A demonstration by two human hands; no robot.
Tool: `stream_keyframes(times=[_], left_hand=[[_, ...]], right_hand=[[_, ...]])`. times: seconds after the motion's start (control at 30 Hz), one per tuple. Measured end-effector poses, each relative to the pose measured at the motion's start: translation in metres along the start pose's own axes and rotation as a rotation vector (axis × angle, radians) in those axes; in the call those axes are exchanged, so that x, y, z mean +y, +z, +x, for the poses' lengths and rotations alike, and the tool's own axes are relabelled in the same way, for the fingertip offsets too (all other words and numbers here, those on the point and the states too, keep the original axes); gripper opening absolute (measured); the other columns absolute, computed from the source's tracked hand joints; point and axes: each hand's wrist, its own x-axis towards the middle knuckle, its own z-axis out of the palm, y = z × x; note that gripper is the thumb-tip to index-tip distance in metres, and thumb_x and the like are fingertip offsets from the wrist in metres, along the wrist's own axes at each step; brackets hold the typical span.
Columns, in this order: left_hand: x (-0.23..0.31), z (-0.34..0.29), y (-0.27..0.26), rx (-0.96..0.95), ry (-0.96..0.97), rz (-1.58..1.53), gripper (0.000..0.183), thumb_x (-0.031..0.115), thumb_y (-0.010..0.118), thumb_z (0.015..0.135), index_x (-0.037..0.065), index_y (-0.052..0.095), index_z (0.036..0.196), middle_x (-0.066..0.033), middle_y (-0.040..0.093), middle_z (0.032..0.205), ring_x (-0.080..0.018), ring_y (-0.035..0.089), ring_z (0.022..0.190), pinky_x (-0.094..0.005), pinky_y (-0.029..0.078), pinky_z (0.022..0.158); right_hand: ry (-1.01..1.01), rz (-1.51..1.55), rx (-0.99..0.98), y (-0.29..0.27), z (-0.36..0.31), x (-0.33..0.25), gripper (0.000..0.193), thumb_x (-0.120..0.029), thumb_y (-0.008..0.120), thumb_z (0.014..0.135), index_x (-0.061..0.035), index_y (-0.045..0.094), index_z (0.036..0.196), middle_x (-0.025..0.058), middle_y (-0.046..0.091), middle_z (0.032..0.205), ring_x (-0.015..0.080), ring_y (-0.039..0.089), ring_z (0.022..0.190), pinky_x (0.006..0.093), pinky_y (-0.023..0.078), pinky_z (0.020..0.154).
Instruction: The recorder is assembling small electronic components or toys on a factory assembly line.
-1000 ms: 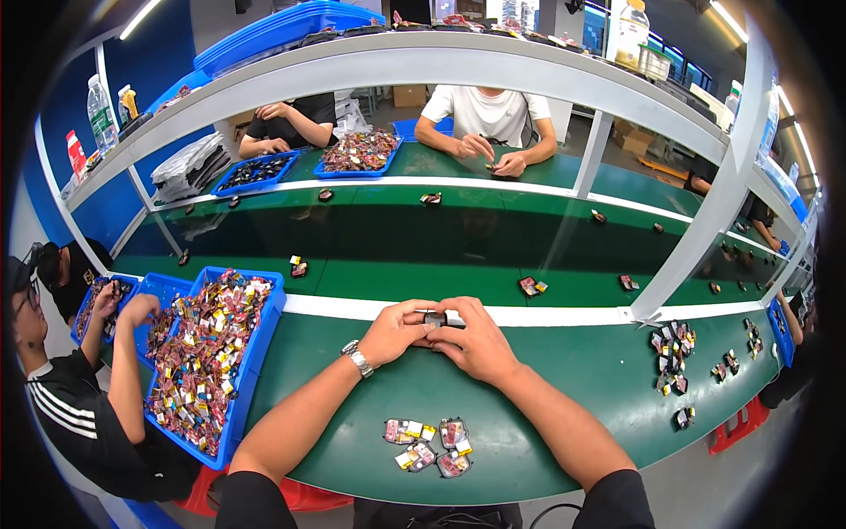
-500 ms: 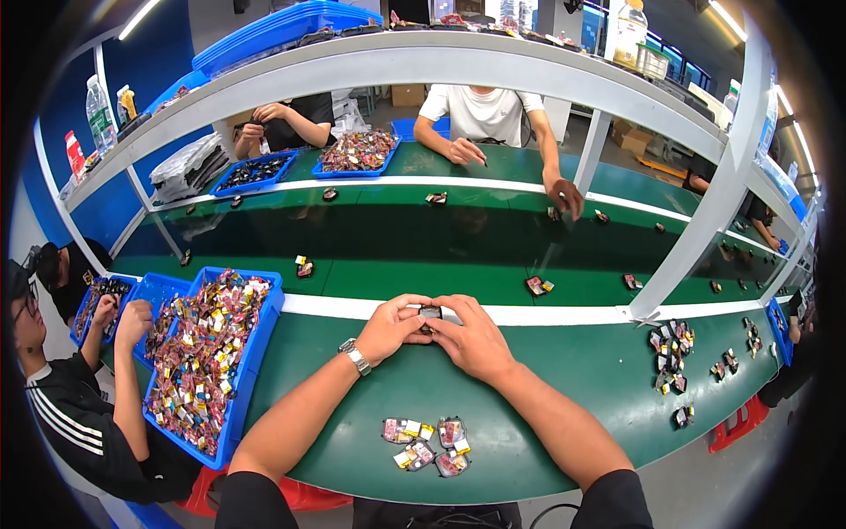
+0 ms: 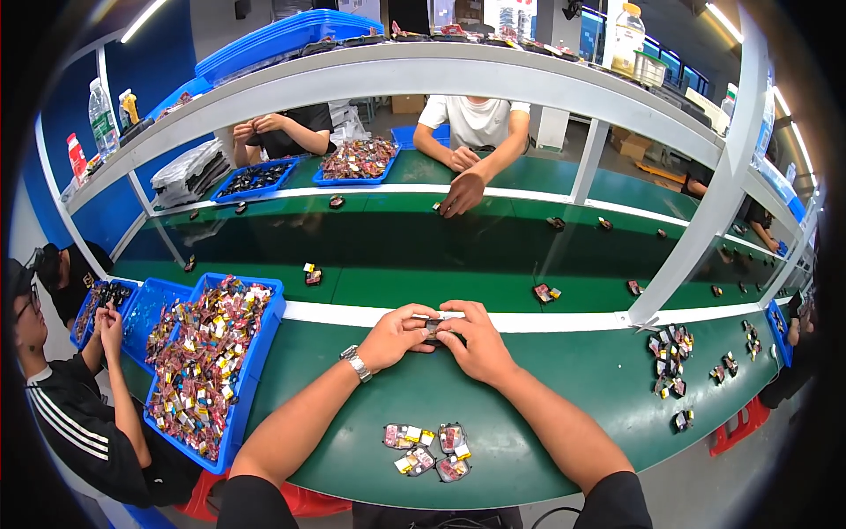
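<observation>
My left hand (image 3: 394, 339), with a metal watch on its wrist, and my right hand (image 3: 477, 344) meet near the far edge of the green work surface. Both close their fingertips on a small dark plastic casing (image 3: 432, 328), mostly covered by the fingers. Its inner details are too small to make out. Between my forearms, nearer to me, several small dark casings (image 3: 452, 437) with pink, white and yellow parts lie grouped together.
Left of me stands a blue bin (image 3: 275, 331) heaped with similar small parts; a co-worker (image 3: 66, 414) sits beyond it. Ahead, a green conveyor belt (image 3: 388, 286) carries scattered pieces under a grey shelf frame (image 3: 564, 75). More casings (image 3: 671, 357) lie at right.
My hands stay almost in place around the casing. Pieces on the belt have shifted slightly right. The white-shirted co-worker's reaching hand has moved left to another piece; the left co-worker's hands have come together.
</observation>
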Motion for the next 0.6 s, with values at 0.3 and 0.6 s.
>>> stream_keyframes(times=[0.3,0.6], left_hand=[[-0.0036,0.0009,-0.0042,-0.067,0.075,0.055,0.026,0.001,0.053,0.096,0.000,0.054,0.121,-0.0126,0.060,0.120,-0.0214,0.062,0.110,-0.0386,0.058,0.092],[-0.0074,0.0010,-0.0028,-0.023,0.044,0.040,0.019,0.002,0.054,0.096,0.000,0.056,0.115,-0.0101,0.064,0.110,-0.0168,0.064,0.102,-0.0327,0.059,0.085]], right_hand=[[-0.021,-0.037,0.007,-0.0018,0.0016,-0.0068,0.010,-0.011,0.065,0.086,-0.0029,0.068,0.091,0.0139,0.058,0.121,0.0323,0.052,0.116,0.0395,0.046,0.095],[-0.061,-0.013,-0.113,-0.0078,0.0011,-0.0060,0.010,-0.011,0.063,0.089,-0.0030,0.068,0.093,0.0138,0.054,0.128,0.0332,0.047,0.121,0.0416,0.044,0.099]])
